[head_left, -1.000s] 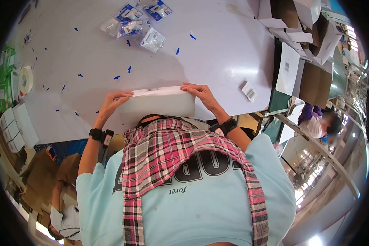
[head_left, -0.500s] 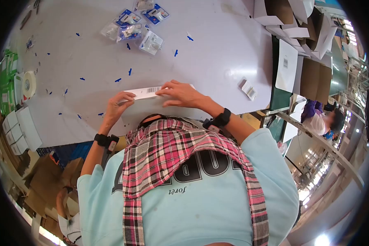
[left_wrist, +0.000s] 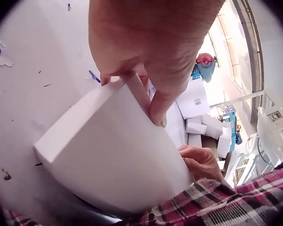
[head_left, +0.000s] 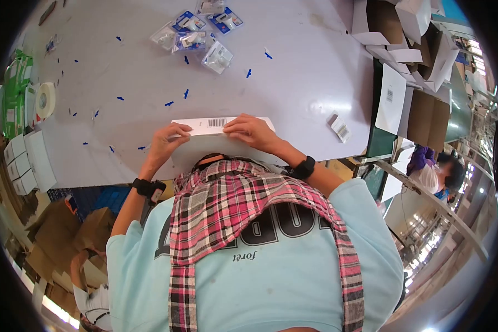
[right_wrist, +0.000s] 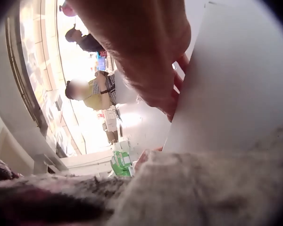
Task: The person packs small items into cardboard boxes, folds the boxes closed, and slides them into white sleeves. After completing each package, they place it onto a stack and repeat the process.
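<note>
A long white box point(head_left: 205, 145) with a barcode on its upper narrow face stands at the table's near edge, against the apron. My left hand point(head_left: 170, 140) pinches its upper edge left of the barcode. In the left wrist view the thumb lies on the broad side of the white box point(left_wrist: 118, 150), with fingers over the narrow face. My right hand point(head_left: 252, 134) pinches the same edge just right of the barcode, its fingers bent. From the right wrist, this hand point(right_wrist: 146, 61) has its fingertips right at the rim of the broad white panel point(right_wrist: 236, 80).
Several blister packs point(head_left: 196, 39) lie at the table's far side, with small blue plastic pieces point(head_left: 186, 94) scattered nearer. A single pack point(head_left: 339, 127) lies at right. Open white cartons point(head_left: 404, 33) stand back right; a tape roll point(head_left: 45, 100) and small white boxes point(head_left: 21, 166) are at left.
My right hand has moved left from the box's right corner to beside the barcode. My left hand has slid a little inward, and the box's left corner now shows past it.
</note>
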{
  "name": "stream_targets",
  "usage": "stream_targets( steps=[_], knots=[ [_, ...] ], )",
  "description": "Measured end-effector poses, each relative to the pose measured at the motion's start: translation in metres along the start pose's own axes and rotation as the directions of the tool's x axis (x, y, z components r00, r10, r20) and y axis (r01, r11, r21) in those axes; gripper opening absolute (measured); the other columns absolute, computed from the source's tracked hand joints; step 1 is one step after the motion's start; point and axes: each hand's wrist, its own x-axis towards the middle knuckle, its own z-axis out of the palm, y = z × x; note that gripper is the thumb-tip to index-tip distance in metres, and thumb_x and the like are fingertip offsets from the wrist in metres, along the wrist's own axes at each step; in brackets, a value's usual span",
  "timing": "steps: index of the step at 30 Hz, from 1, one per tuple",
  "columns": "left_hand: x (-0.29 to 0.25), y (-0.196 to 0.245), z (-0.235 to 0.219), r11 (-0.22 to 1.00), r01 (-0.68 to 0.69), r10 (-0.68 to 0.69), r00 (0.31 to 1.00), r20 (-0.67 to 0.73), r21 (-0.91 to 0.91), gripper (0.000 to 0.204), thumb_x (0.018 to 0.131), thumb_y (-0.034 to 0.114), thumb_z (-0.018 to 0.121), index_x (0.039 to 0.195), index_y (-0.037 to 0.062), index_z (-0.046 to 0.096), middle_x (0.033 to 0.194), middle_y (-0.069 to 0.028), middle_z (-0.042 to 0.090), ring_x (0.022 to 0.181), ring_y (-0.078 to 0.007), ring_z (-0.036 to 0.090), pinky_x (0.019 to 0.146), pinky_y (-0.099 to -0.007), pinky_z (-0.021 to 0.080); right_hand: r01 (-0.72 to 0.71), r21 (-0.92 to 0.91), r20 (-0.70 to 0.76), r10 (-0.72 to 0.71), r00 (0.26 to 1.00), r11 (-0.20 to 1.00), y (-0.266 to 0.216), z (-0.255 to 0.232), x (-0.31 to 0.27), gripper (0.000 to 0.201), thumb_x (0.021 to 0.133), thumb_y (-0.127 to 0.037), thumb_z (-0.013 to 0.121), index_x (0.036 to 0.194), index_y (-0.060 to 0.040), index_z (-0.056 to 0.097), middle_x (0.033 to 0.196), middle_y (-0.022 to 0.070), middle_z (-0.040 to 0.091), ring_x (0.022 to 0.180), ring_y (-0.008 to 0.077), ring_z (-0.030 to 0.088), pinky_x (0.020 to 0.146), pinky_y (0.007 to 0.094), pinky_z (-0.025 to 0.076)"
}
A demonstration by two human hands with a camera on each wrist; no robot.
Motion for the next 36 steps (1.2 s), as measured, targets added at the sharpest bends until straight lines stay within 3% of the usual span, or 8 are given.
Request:
stream_targets(
  steps=[5,9,15,21,23,26,30,36],
  knots=[
    [-0.009,0.013,0.008,0.961,-0.159,0.172,0.984,-0.037,0.225,0.006,0.076,-0.001,0.066,0.079,0.0017,0.061,0.101,-0.0082,0.065,0.095,-0.0230,0.060,0.081,-0.0328,0.050,0.167,-0.168,0.145,-0.143,0.979,0.972,-0.008,-0.017,-0.006,0.054,0.072,-0.034,0.073,0.117,-0.0112,0.056,0.116,0.0067,0.057,0.108,0.0302,0.050,0.093,0.0407,0.040],
    [-0.016,0.009,0.010,0.937,-0.185,0.208,0.977,-0.049,0.295,0.007,0.076,0.000,0.067,0.079,0.0025,0.061,0.101,-0.0081,0.065,0.097,-0.0246,0.060,0.081,-0.0346,0.050,0.106,-0.479,0.269,0.031,0.963,0.872,-0.002,-0.014,0.012,0.100,0.059,-0.046,0.079,0.136,-0.0071,0.030,0.126,0.0208,0.044,0.110,0.0374,0.046,0.093,0.0479,0.034],
    [-0.031,0.006,0.020,0.795,-0.352,0.438,0.896,-0.067,0.493,0.010,0.075,0.003,0.067,0.079,0.0023,0.058,0.099,-0.0090,0.063,0.097,-0.0283,0.057,0.087,-0.0368,0.044,0.080,-0.545,0.295,0.101,0.950,0.834,-0.012,-0.008,0.014,0.095,0.062,-0.042,0.078,0.138,-0.0090,0.030,0.124,0.0196,0.043,0.113,0.0370,0.042,0.093,0.0498,0.032],
    [-0.001,-0.021,0.025,0.451,-0.377,0.485,0.865,0.132,0.809,0.027,0.073,0.006,0.067,0.095,0.0014,0.053,0.117,-0.0150,0.051,0.113,-0.0324,0.046,0.098,-0.0436,0.035,0.147,-0.757,-0.018,-0.245,0.969,0.637,0.027,0.005,0.020,0.085,0.067,-0.032,0.070,0.138,-0.0113,0.030,0.126,0.0204,0.039,0.111,0.0369,0.038,0.094,0.0546,0.029],
    [0.016,-0.014,0.030,0.344,-0.478,0.501,0.822,0.273,0.809,0.052,0.072,0.012,0.070,0.117,0.0010,0.047,0.131,-0.0161,0.041,0.124,-0.0330,0.037,0.106,-0.0467,0.028,0.094,-0.794,-0.014,-0.173,0.985,0.600,0.018,0.008,0.020,0.064,0.074,-0.029,0.060,0.131,-0.0102,0.037,0.122,0.0200,0.043,0.108,0.0360,0.042,0.094,0.0542,0.032],
    [0.028,0.002,0.044,0.229,-0.482,0.427,0.830,0.358,0.846,0.086,0.068,0.017,0.074,0.138,0.0002,0.027,0.142,-0.0151,0.030,0.134,-0.0326,0.027,0.110,-0.0479,0.021,0.022,-0.931,-0.135,-0.401,0.906,0.364,0.032,0.030,0.014,0.056,0.077,-0.026,0.054,0.130,-0.0113,0.038,0.129,0.0190,0.041,0.116,0.0383,0.040,0.095,0.0566,0.034],
    [0.034,-0.023,0.038,0.091,-0.515,0.495,0.766,0.410,0.852,0.094,0.065,0.019,0.077,0.140,-0.0025,0.024,0.145,-0.0176,0.025,0.136,-0.0321,0.023,0.111,-0.0488,0.020,0.038,-0.912,-0.115,-0.343,0.932,0.409,0.036,0.038,0.008,0.104,0.056,-0.047,0.077,0.141,-0.0160,0.025,0.143,0.0202,0.025,0.133,0.0411,0.023,0.104,0.0619,0.021],
    [0.035,-0.021,0.036,0.083,-0.524,0.467,0.772,0.432,0.847,0.097,0.065,0.019,0.079,0.139,-0.0040,0.021,0.146,-0.0188,0.022,0.137,-0.0340,0.020,0.111,-0.0510,0.018,0.009,-0.733,-0.299,-0.334,0.894,0.680,0.045,0.031,-0.010,0.100,0.061,-0.054,0.071,0.141,-0.0147,0.025,0.144,0.0219,0.021,0.132,0.0422,0.023,0.107,0.0579,0.017]
  ],
)
